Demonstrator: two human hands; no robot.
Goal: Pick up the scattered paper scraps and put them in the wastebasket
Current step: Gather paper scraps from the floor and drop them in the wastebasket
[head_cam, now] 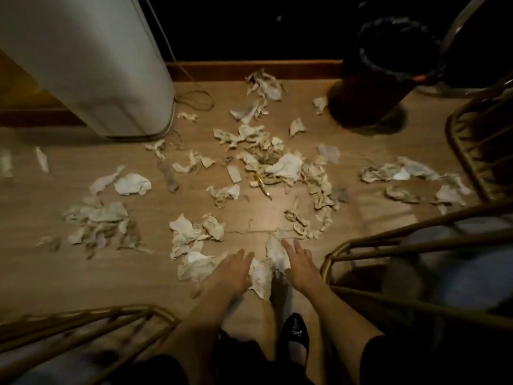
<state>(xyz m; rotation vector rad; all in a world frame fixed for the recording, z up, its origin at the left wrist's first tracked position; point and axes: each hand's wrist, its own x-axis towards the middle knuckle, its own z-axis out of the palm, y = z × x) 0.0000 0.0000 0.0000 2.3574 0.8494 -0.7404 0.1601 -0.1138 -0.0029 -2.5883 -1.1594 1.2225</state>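
Observation:
Several crumpled paper scraps [283, 165] lie scattered over the wooden floor [125, 273]. One crumpled white scrap [268, 263] lies just in front of me between both hands. My left hand [234, 269] rests flat on its left side, fingers apart. On the scrap's right edge my right hand [298, 263] lies with fingers spread. Neither hand grips anything. The dark wastebasket [380, 79] with a black liner stands at the far right, well beyond the hands.
A tall white appliance [91, 65] stands at the far left with cords on the floor beside it. Gold metal chair frames [416, 240] close in at the right and bottom left. My black shoe [295, 333] is below the hands.

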